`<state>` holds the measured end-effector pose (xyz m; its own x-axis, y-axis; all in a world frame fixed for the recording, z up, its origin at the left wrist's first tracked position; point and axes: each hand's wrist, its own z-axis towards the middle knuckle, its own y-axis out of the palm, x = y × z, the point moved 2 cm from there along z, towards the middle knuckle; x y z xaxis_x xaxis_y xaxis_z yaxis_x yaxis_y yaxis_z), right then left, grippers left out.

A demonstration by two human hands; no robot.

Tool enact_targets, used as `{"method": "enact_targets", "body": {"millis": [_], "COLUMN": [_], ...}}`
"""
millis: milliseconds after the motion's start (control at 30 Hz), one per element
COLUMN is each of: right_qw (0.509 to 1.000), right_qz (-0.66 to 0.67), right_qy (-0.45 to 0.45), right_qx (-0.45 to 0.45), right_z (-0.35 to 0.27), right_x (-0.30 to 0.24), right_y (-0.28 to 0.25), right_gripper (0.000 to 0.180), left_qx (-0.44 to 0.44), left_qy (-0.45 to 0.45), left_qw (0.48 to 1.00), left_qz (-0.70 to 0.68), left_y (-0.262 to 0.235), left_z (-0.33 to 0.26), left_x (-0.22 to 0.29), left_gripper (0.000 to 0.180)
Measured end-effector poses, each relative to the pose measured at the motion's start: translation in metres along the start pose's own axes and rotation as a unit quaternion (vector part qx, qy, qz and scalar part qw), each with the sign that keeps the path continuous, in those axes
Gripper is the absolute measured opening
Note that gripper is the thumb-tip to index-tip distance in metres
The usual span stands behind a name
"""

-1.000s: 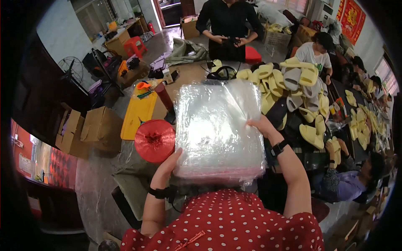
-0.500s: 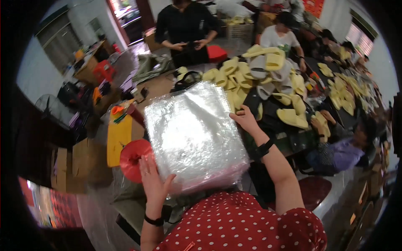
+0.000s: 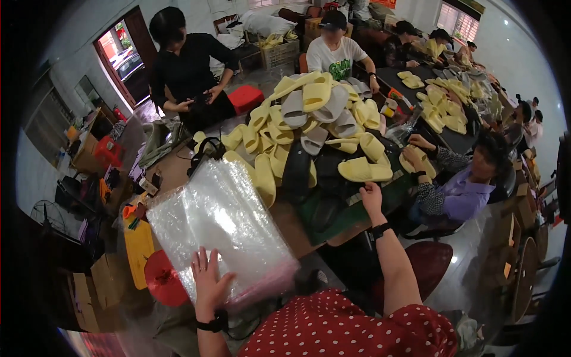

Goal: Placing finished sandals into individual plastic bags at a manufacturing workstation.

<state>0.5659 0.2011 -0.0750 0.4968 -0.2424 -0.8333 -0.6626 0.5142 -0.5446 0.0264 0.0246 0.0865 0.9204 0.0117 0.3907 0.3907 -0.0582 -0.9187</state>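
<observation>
A stack of clear plastic bags (image 3: 223, 223) with pink near edges lies on the table before me. My left hand (image 3: 211, 279) rests flat on its lower left part, fingers spread. Farther right, my right hand (image 3: 372, 201) has its fingers bent together at the near edge of a yellow slipper (image 3: 360, 171), which lies at the front of a heap. Part of that grip is hidden by the hand itself. Behind the bags, the heap holds many yellow slippers (image 3: 264, 178), some grey slippers (image 3: 292, 110) and several black ones (image 3: 297, 169).
Left of the bags are a red roll (image 3: 166, 278) and a yellow board (image 3: 138, 253). A person in black (image 3: 193, 77) stands across the table; one in purple (image 3: 461, 190) sits at the right, handling a slipper. A dark red stool (image 3: 425, 268) stands by my right arm.
My right hand has left the bag stack's right edge and moved right to the yellow slipper. My left hand stays on the bags, farther onto them. The view has turned right.
</observation>
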Motion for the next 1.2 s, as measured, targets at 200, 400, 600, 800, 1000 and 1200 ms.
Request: {"method": "enact_targets", "body": {"millis": [200,400,600,800,1000,1200], "right_qw": [0.978,0.969,0.977,0.957,0.922,0.983], "right_qz": [-0.206,-0.177,0.065,0.186,0.332,0.184], "right_qy": [-0.018,-0.003,-0.003,0.215,0.198,0.024], "right_qx": [-0.005,-0.174,-0.204,-0.061,-0.031,0.002], "right_z": [0.098,0.095,0.099,0.160,0.173,0.144], "right_x": [0.027,0.025,0.077,0.114,0.096,0.074], "right_y": [-0.001,0.036,0.010,-0.005,-0.002,-0.001], "right_gripper": [0.062,0.063,0.049,0.035,0.022,0.047], "left_qx": [0.017,0.035,0.023,0.016,0.020,0.022], "left_qy": [-0.014,-0.025,-0.037,-0.046,-0.050,-0.043], "left_qw": [1.000,0.999,0.999,0.999,0.998,0.999], "left_qz": [-0.007,-0.020,-0.020,-0.007,-0.035,-0.005], "left_y": [0.011,0.019,0.020,0.024,0.023,0.022], "left_z": [0.005,0.008,0.014,0.014,0.015,0.007], "left_x": [-0.008,-0.018,-0.016,-0.026,-0.022,-0.031], "left_gripper": [0.089,0.091,0.093,0.095,0.095,0.094]}}
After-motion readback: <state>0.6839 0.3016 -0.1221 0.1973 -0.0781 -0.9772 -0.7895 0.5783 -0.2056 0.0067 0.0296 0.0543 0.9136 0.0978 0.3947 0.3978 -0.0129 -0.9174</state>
